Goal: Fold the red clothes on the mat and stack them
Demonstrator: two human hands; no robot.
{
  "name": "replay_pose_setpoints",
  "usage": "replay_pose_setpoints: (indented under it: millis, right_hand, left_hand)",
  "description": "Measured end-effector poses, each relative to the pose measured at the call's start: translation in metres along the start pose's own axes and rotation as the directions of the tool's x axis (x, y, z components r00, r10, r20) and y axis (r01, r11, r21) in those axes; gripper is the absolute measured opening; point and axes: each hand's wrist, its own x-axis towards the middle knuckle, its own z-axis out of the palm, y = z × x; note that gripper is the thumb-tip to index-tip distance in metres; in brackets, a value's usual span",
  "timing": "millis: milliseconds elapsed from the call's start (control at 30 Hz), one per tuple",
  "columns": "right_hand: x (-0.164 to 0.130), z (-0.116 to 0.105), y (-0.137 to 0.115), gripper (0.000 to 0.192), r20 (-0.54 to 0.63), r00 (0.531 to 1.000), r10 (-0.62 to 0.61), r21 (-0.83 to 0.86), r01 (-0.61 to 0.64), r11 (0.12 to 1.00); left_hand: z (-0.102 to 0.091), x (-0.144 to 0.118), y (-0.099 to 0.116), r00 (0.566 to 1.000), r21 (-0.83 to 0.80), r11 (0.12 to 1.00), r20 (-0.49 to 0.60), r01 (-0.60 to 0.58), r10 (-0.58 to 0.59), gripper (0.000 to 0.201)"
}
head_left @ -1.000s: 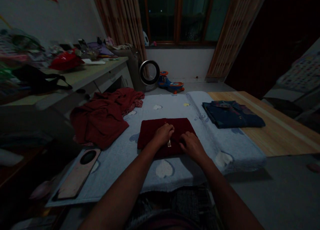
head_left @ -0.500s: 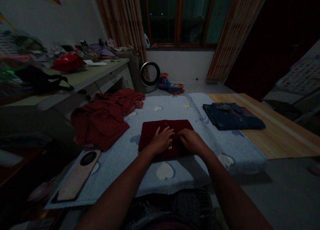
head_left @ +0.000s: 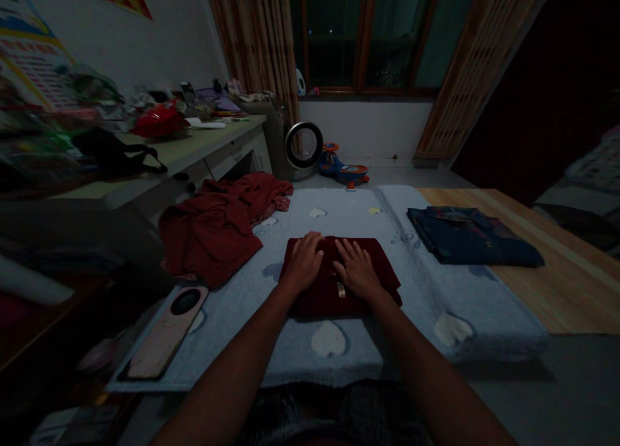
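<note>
A dark red garment (head_left: 320, 301), folded into a neat rectangle, lies on the light blue blanket (head_left: 271, 368) in front of me. A small pale tag or clasp (head_left: 341, 290) shows near its middle. My left hand (head_left: 305, 262) rests on the garment's left part, fingers stretched toward the far edge. On its right part my right hand (head_left: 357, 268) lies flat with fingers spread. Neither hand grips the cloth. Left of it is a crumpled rust-red garment (head_left: 213, 233). A folded dark blue garment (head_left: 475, 239) sits to the right.
A phone (head_left: 167, 336) lies at the blanket's near left corner. Bare wooden board (head_left: 571, 272) extends on the right. A cluttered desk (head_left: 194, 152) stands at the left, and a blue and orange ride-on toy (head_left: 343, 170) is on the floor beyond.
My right hand has opened from a curled pinch and now lies flat on the garment. My left hand has shifted to its far left part. The camera view has turned slightly left.
</note>
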Motion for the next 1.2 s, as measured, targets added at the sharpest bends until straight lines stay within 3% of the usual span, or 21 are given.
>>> replay_pose_setpoints:
  millis: [67, 133, 200, 267, 367, 467, 500, 567, 600, 667, 867, 1033, 1200]
  right_hand:
    - [0.001, -0.001, -0.002, 0.061, 0.012, 1.000, 0.006, -0.024, -0.006, 1.000]
    - [0.002, 0.000, -0.003, 0.060, 0.029, 1.000, 0.010, -0.053, -0.009, 0.999]
    - [0.003, 0.001, -0.003, 0.059, 0.039, 0.999, 0.014, -0.078, -0.011, 0.997]
    - [0.003, 0.002, -0.004, 0.059, 0.041, 0.999, 0.018, -0.093, -0.014, 0.996]
    - [0.002, 0.002, -0.005, 0.059, 0.033, 0.999, 0.017, -0.102, -0.014, 0.995]
    - [0.001, 0.001, -0.005, 0.058, 0.015, 1.000, 0.007, -0.102, -0.006, 0.995]
    - [0.001, 0.001, -0.005, 0.058, 0.010, 1.000, 0.006, -0.103, -0.005, 0.995]
    - [0.001, 0.002, -0.005, 0.058, 0.006, 1.000, 0.008, -0.108, -0.007, 0.994]
    - [0.002, 0.003, -0.004, 0.058, 0.006, 1.000, 0.008, -0.111, -0.008, 0.994]
    - [0.002, 0.004, -0.004, 0.058, 0.004, 1.000, 0.009, -0.117, -0.008, 0.993]
    - [0.001, 0.005, -0.003, 0.058, -0.017, 1.000, 0.000, -0.130, -0.002, 0.992]
    - [0.002, 0.005, -0.004, 0.057, -0.012, 1.000, 0.003, -0.153, -0.004, 0.988]
    - [0.002, 0.004, -0.003, 0.057, -0.007, 1.000, 0.001, -0.163, -0.002, 0.987]
  left_hand:
    - [-0.001, 0.001, -0.010, 0.993, 0.212, 0.975, 0.082, 0.067, -0.086, 0.044]
    - [0.005, -0.003, -0.019, 0.956, 0.332, 0.928, 0.176, 0.168, -0.236, 0.052]
    - [0.013, -0.007, -0.026, 0.908, 0.372, 0.895, 0.234, 0.247, -0.347, 0.059]
    - [0.019, -0.010, -0.029, 0.893, 0.360, 0.890, 0.241, 0.281, -0.379, 0.061]
    - [0.019, -0.010, -0.035, 0.912, 0.240, 0.926, 0.221, 0.293, -0.346, 0.060]
    - [0.009, -0.005, -0.048, 0.929, -0.027, 0.929, 0.047, 0.369, -0.368, 0.054]
    - [0.004, -0.002, -0.054, 0.902, -0.152, 0.893, -0.020, 0.424, -0.432, 0.052]
    - [-0.006, 0.004, -0.066, 0.807, -0.373, 0.764, -0.066, 0.526, -0.587, 0.048]
    - [-0.011, 0.007, -0.072, 0.764, -0.446, 0.697, -0.043, 0.562, -0.644, 0.046]
    - [-0.019, 0.013, -0.079, 0.723, -0.509, 0.615, 0.022, 0.602, -0.691, 0.040]
    - [-0.026, 0.028, -0.077, 0.712, -0.636, 0.454, 0.223, 0.624, -0.666, 0.014]
    - [-0.015, 0.033, -0.074, 0.687, -0.715, 0.314, 0.310, 0.624, -0.658, 0.040]
    - [0.001, 0.028, -0.074, 0.686, -0.765, 0.296, 0.249, 0.572, -0.684, 0.056]
